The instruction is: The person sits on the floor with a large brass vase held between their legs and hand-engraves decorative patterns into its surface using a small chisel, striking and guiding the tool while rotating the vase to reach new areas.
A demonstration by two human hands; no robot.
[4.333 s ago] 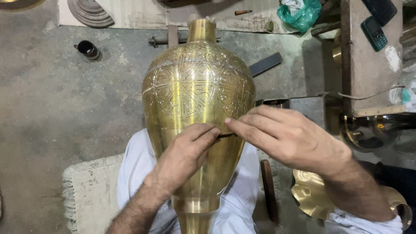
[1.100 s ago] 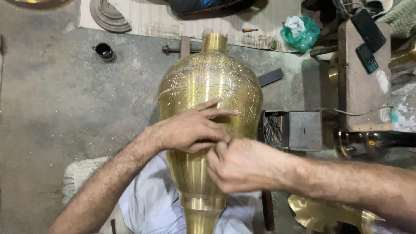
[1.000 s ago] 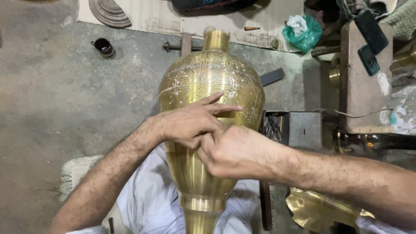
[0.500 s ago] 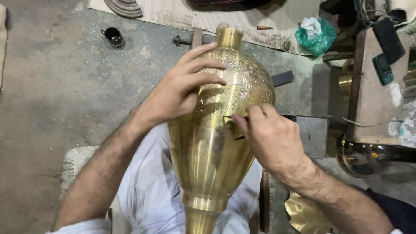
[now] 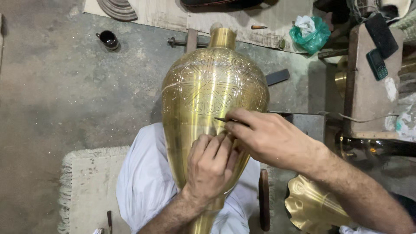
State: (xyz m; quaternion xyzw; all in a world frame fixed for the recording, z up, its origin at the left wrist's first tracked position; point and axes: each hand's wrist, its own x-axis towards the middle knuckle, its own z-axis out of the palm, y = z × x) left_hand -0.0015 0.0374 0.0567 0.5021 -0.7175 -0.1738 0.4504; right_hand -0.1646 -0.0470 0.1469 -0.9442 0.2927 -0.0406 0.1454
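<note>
A large brass vase (image 5: 208, 91) with engraved patterns on its upper body lies across my lap, neck pointing away from me. My right hand (image 5: 271, 138) pinches a thin dark engraving tool (image 5: 222, 120), its tip touching the engraved band. My left hand (image 5: 212, 167) rests curled on the smooth lower body of the vase, fingertips close to the tool and my right thumb.
A small dark cup (image 5: 108, 40) stands on the concrete floor at the upper left. A green bag (image 5: 310, 34), a wooden block (image 5: 368, 86) with two dark handsets, and a scalloped brass piece (image 5: 310, 208) lie to the right. A fringed mat (image 5: 86, 190) is beneath me.
My left hand came down from the vase's upper shoulder to its lower body beside the tool. The right hand shifted slightly up, keeping the tool on the engraving.
</note>
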